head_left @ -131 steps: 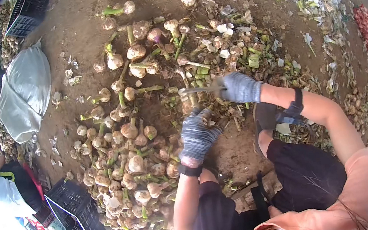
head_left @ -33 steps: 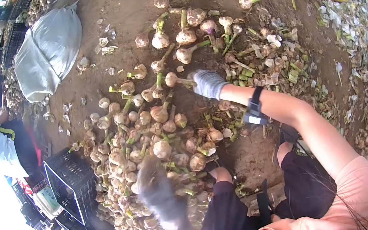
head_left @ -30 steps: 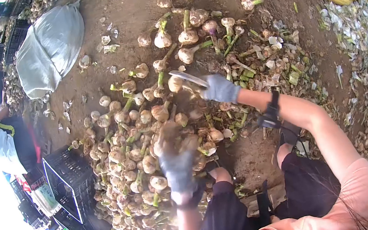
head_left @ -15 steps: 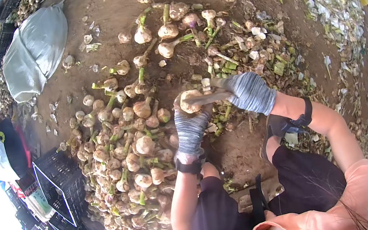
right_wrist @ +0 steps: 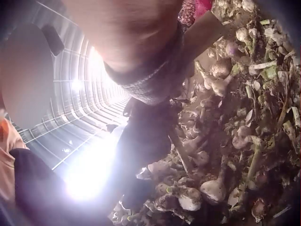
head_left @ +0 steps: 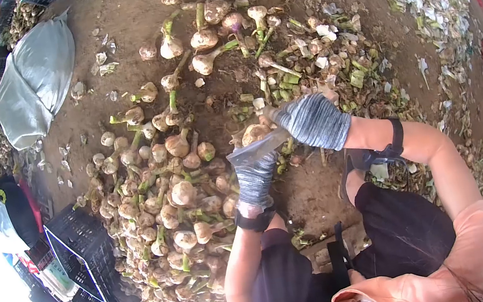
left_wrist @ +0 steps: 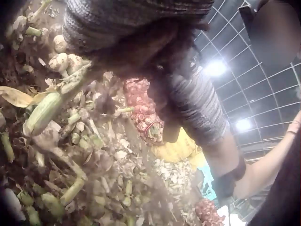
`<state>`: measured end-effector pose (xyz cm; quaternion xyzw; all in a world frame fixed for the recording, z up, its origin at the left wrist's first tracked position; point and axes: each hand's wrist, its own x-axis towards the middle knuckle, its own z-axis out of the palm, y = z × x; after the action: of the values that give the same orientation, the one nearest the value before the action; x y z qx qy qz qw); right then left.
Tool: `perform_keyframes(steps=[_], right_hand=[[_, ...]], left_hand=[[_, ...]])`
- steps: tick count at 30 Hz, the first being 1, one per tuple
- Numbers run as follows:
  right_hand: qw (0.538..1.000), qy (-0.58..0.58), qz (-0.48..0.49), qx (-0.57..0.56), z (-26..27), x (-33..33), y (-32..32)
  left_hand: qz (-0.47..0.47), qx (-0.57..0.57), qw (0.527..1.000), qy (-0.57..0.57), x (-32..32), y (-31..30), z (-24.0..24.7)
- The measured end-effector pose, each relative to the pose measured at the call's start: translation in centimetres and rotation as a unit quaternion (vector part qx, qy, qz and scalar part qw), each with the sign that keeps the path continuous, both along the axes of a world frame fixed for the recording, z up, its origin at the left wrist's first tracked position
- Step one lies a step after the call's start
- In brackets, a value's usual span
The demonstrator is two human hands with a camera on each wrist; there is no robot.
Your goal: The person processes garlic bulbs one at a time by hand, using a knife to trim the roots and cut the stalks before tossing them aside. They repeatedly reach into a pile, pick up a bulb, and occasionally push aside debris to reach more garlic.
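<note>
So, left hand [head_left: 254, 174] grips a garlic bulb [head_left: 254, 133] just beside the garlic pile [head_left: 165, 225]; right hand [head_left: 312, 121] clenches a knife [head_left: 258, 146] against it.

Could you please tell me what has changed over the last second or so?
The left hand rose from the garlic pile, now gripping a garlic bulb beside the right hand, whose knife lies against it. The garlic pile and grey sack stayed put.

Colours and patterns, garlic sorting ground
Gloves grey-blue knit with fine stripes on left hand [head_left: 254, 173] and right hand [head_left: 313, 121]; garlic bulb [head_left: 254, 133] off-white, tan-stained; knife [head_left: 255, 147] dull grey; garlic heap [head_left: 164, 216] cream, green stems; ground [head_left: 116, 20] brown; sack [head_left: 34, 82] pale grey; crate [head_left: 79, 256] black
</note>
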<state>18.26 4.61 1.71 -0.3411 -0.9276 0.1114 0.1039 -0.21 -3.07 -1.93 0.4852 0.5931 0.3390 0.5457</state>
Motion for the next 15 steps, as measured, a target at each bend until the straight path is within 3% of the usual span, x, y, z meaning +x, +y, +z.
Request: perform_keyframes(steps=[2, 3, 4, 5, 6, 8, 10, 13, 15], right_hand=[[1.0, 0.015, -0.009, -0.014, 0.5, 0.2, 0.2], [0.999, -0.037, -0.006, -0.007, 0.9, 0.3, 0.2], [0.999, 0.026, -0.015, -0.032, -1.7, 0.9, 0.3], [0.999, -0.028, -0.033, -0.017, -2.5, 1.9, 0.1], [0.995, -0.08, -0.051, 0.001, -3.1, 3.0, 0.0], [0.988, -0.042, -0.083, -0.127, -2.7, 4.1, -0.3], [0.985, -0.129, -0.062, -0.099, -2.2, 3.9, -0.7], [0.994, 0.034, -0.054, -0.09, -3.4, 4.8, -0.3], [0.956, -0.153, -0.166, -0.188, -4.4, 7.2, 1.5]], left_hand=[[-0.004, 0.004, 0.999, 0.033, 0.4, 0.2, -0.7], [-0.011, -0.018, 0.999, 0.042, 0.4, 0.1, -1.9], [-0.018, -0.041, 0.998, 0.052, 0.6, 0.2, -2.7], [-0.02, -0.009, 0.997, -0.074, 1.6, 2.7, 3.2], [0.051, -0.028, 0.983, -0.172, 2.7, 2.2, 3.2], [0.051, -0.035, 0.986, -0.154, 3.0, 0.3, -0.2], [0.013, -0.081, 0.974, -0.213, 3.1, 1.9, 1.7], [0.0, -0.052, 0.988, -0.148, 3.4, 2.2, 3.9], [0.068, -0.089, 0.954, -0.278, 3.0, -0.1, 0.8]])
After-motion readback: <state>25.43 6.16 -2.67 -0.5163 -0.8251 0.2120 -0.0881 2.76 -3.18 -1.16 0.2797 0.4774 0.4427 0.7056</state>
